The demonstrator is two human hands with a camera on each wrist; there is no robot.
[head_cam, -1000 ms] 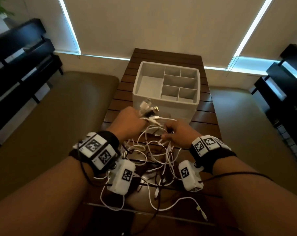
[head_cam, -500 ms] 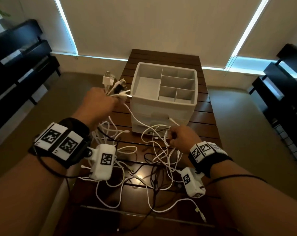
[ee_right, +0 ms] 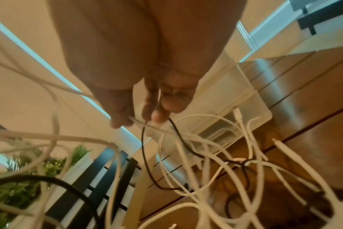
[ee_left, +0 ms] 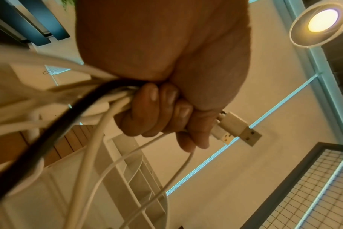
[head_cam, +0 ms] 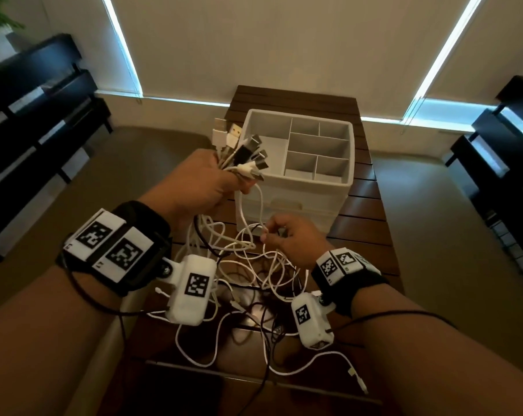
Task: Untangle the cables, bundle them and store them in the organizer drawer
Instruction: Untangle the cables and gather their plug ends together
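A fistful of plug ends (head_cam: 239,151) is clamped in the left hand (head_cam: 200,187), fingers (ee_left: 153,111) fully curled round several white leads and one black lead, USB heads fanned out above the fist just beside the organizer (head_cam: 348,175). A thin white strand is pinched between thumb and fingertips (ee_right: 121,122) of the right hand (head_cam: 293,238), lower down, just in front of the organizer's drawer front (head_cam: 284,205); a black strand runs right by those fingertips, and whether it is also pinched cannot be told. The rest of the cables (head_cam: 254,265) hang from the left fist and lie in crossed loops on the slatted table (head_cam: 365,235), loose ends trailing toward the near edge. The step in hand is judged to be untangling, early on: nothing is bundled and the top compartments hold nothing. For it to go well, the plug cluster should be kept firmly held and raised so the leads hang under their own weight, and one strand at a time should be followed down from the fist by the right hand, loops being lifted over rather than tugged. A hard pull is likely to tighten the crossings or drag the light organizer. The free connector tips should be fed back through loops, not forced. The drawer looks closed, so one hand will be needed for it later.
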